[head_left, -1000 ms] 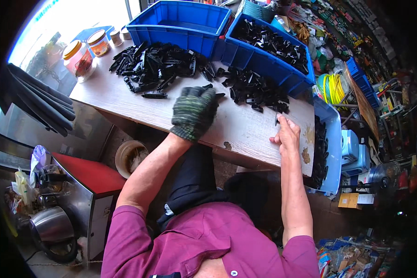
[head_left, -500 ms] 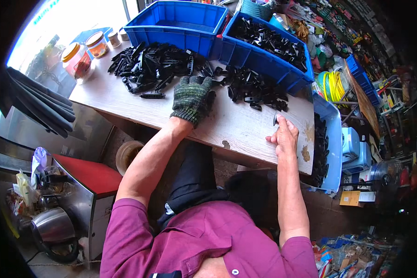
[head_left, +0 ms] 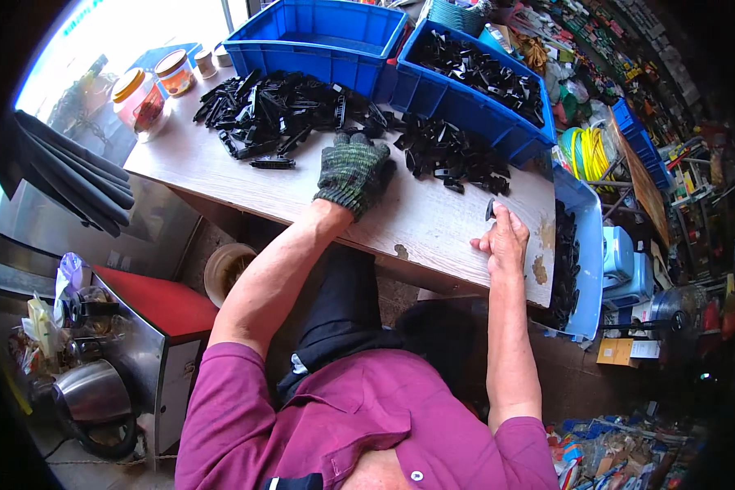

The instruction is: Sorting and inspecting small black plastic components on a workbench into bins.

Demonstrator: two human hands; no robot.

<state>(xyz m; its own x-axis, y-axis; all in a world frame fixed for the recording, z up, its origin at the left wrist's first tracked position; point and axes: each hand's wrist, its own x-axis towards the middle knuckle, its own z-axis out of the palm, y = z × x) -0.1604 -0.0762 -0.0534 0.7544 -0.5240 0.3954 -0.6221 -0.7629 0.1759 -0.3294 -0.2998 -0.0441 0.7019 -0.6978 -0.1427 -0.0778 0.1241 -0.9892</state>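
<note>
My left hand (head_left: 353, 170), in a green knitted glove, lies palm down on the wooden table (head_left: 433, 224), fingertips at the gap between two heaps of black plastic parts. The bigger heap (head_left: 279, 114) spreads to its left, the smaller heap (head_left: 453, 153) to its right. Whether the glove grips a part I cannot tell. My bare right hand (head_left: 502, 238) rests near the table's front right corner and pinches a small black part (head_left: 490, 210) between thumb and fingers.
Two blue bins stand at the back: an empty one (head_left: 318, 37) and one with black parts (head_left: 474, 77). A third blue bin (head_left: 576, 261) of parts sits off the table's right end. Jars (head_left: 143, 98) stand at far left. A kettle (head_left: 90, 392) sits lower left.
My gloved left hand has slid away from me to the heaps. My right hand has stayed near the corner and now holds a small black part up.
</note>
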